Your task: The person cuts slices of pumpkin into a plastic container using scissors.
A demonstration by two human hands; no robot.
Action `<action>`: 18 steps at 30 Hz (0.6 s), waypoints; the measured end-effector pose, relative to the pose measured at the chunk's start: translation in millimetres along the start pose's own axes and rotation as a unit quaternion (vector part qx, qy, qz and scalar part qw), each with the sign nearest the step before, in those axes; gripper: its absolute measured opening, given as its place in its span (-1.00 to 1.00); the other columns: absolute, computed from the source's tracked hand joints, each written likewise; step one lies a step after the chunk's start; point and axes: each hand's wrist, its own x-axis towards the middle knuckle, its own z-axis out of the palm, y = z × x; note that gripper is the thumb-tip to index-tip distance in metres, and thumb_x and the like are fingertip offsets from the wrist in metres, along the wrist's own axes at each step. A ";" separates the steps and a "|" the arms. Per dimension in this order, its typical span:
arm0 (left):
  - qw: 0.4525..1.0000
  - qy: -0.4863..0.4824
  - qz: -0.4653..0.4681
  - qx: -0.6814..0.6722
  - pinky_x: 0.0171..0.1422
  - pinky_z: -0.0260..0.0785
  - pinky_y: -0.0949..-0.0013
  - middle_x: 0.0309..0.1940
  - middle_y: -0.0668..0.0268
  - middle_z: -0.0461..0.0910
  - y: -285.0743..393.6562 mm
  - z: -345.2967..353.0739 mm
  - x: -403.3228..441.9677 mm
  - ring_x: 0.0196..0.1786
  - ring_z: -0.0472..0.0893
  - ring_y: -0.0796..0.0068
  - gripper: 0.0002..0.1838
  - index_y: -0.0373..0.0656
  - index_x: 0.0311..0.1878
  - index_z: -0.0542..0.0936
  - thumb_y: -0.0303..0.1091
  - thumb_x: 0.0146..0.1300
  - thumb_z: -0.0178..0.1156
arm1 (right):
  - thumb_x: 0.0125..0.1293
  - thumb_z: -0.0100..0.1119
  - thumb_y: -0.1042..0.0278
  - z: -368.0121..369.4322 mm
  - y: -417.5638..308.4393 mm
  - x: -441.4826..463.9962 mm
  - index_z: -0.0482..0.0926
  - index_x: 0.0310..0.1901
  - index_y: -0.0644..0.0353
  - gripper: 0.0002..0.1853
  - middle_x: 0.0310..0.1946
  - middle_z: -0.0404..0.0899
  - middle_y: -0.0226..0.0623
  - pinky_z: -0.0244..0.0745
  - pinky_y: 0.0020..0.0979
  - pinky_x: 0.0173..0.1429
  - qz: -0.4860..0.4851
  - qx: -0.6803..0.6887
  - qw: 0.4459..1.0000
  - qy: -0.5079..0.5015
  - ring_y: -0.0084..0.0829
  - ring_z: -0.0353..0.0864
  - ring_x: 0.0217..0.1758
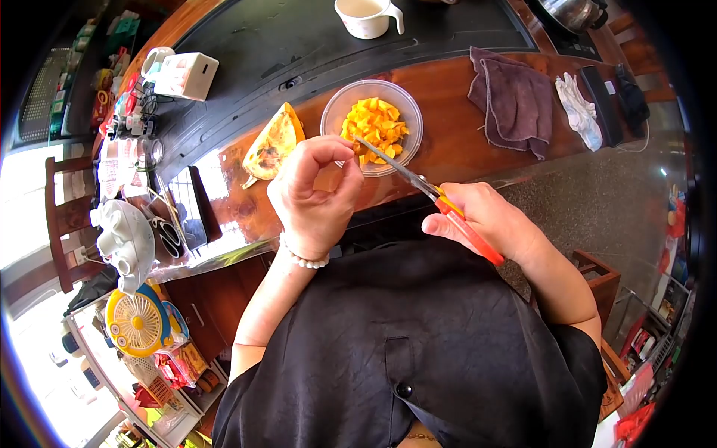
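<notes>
My right hand [489, 216] grips a pair of scissors [447, 204] by red and orange handles, its blades pointing up and left over the bowl. Thumb and index finger of my left hand [314, 194] are pinched together at the bowl's near-left rim, close to the scissor tips. What sits in that pinch is too small to make out. Cut orange chunks, like pumpkin, [377, 123] fill the clear plastic bowl [419, 127]. Left of it, a larger wedge of orange pumpkin-like flesh [275, 145] lies on the wooden table.
A white cup [367, 19] stands on the dark tray [299, 45] behind the bowl. To the right lie a brown cloth [515, 101] and a white crumpled cloth [577, 112]. A white box [187, 75] and a dark tablet-like object [203, 205] are at left.
</notes>
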 end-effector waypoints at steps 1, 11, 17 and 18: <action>1.000 0.000 0.000 0.000 0.01 0.54 0.50 -0.27 0.28 0.68 -0.6 -0.4 0.2 -0.22 0.67 0.59 -0.85 -0.23 -0.32 0.59 -0.66 0.08 0.32 | 0.20 0.31 -0.27 -0.9 -0.4 0.2 0.51 -0.43 0.30 -0.38 -0.50 0.59 -0.03 0.45 -0.23 -0.28 0.013 -0.006 1.000 0.001 -0.13 0.63 -0.41; 0.949 -0.009 -0.166 -0.267 0.15 0.52 0.41 -0.10 0.28 0.61 0.5 -3.5 -0.8 -0.06 0.65 0.52 -0.82 -0.27 -0.15 0.59 -0.74 0.24 0.16 | 0.39 0.12 -0.22 8.1 14.9 0.5 0.40 -0.36 0.25 -0.43 -0.48 0.41 -0.27 0.36 -0.36 -0.23 0.026 0.139 0.989 -0.045 -0.44 0.37 -0.39; 0.978 -0.010 -0.080 -0.194 -0.01 0.51 0.54 -0.19 0.33 0.66 -5.0 1.0 -1.5 -0.13 0.64 0.60 -0.83 -0.26 -0.20 0.66 -0.69 0.16 0.30 | 0.41 0.04 -0.28 7.4 15.7 0.8 0.35 -0.39 0.23 -0.40 -0.50 0.33 -0.32 0.32 -0.36 -0.26 -0.021 0.168 0.981 -0.092 -0.48 0.30 -0.39; 0.989 -0.010 -0.043 -0.138 -0.04 0.52 0.54 -0.21 0.30 0.67 -3.8 1.0 -0.8 -0.14 0.65 0.58 -0.84 -0.26 -0.24 0.67 -0.70 0.13 0.31 | 0.41 0.04 -0.28 7.6 14.6 0.6 0.35 -0.39 0.23 -0.40 -0.50 0.33 -0.32 0.32 -0.36 -0.26 -0.022 0.168 0.981 -0.092 -0.48 0.30 -0.39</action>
